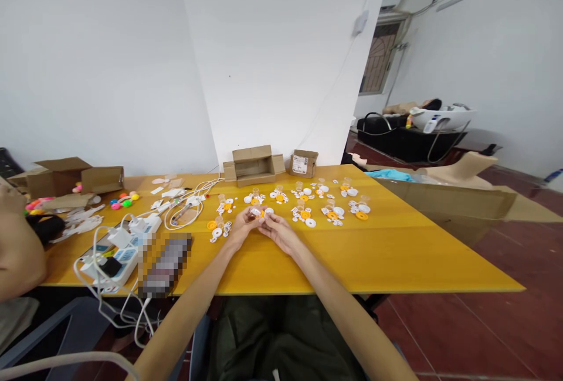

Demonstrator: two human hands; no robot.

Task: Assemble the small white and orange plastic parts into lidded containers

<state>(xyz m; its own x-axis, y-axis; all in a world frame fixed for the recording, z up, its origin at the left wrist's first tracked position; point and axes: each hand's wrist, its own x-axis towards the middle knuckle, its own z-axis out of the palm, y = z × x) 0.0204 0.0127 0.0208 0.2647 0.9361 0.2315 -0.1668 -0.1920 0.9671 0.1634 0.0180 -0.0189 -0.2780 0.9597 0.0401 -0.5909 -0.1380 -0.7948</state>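
Note:
My left hand (243,224) and my right hand (279,233) meet above the yellow wooden table (352,258). The left fingers are closed on a small clear plastic piece (255,212). In my right fingers is a small white and orange part (268,211), touching or very near the clear piece. Around the hands lie several groups of small parts: orange discs (305,214), white discs (310,223), clear cups (364,199) and small white pieces with dark marks (227,228).
Two open cardboard boxes (254,169) (303,164) stand at the back edge. To the left are a power strip (132,252) with cables, a blurred phone (168,265), colored balls (126,203) and another person's arm (20,246). A large carton (440,205) stands on the right.

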